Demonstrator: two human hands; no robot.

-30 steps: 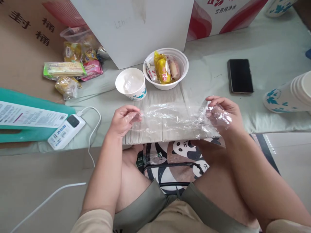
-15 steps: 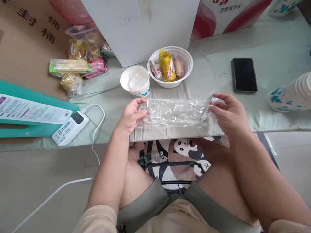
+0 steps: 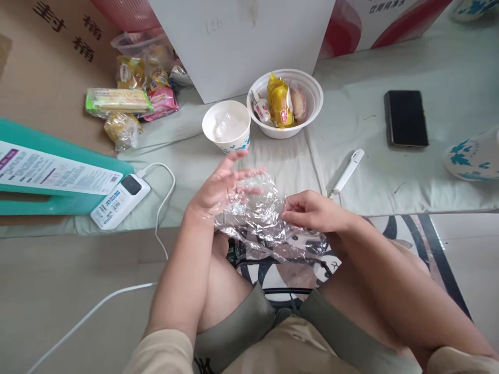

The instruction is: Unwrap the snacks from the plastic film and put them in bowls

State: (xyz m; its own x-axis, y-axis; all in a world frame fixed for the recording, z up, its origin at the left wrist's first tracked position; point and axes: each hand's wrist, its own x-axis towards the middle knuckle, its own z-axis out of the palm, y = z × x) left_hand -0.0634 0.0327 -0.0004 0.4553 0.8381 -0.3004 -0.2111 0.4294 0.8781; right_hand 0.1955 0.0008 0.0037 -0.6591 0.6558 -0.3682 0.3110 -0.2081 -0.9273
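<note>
Crinkled clear plastic film (image 3: 263,205) hangs between my hands at the table's front edge. My left hand (image 3: 224,189) has its fingers spread, with the film lying over or around them. My right hand (image 3: 312,210) pinches the film's right part between thumb and fingers. Just behind my left hand stands a paper cup (image 3: 227,124) with clear plastic inside. To its right, a white bowl (image 3: 312,111) holds a yellow packet (image 3: 279,101) and other wrapped snacks. A white cutter-like tool (image 3: 349,171) lies on the cloth right of my right hand.
A black phone (image 3: 406,118) and paper cups (image 3: 473,156) are at the right. A white box (image 3: 241,47) stands behind the bowl. Snack packets (image 3: 117,101), a green jug (image 3: 58,161) and a white power bank (image 3: 120,201) with a cable occupy the left.
The film, stretched flat between both hands before, is now bunched and lower. My right hand has moved left and let go of the white tool. My left hand's fingers have spread.
</note>
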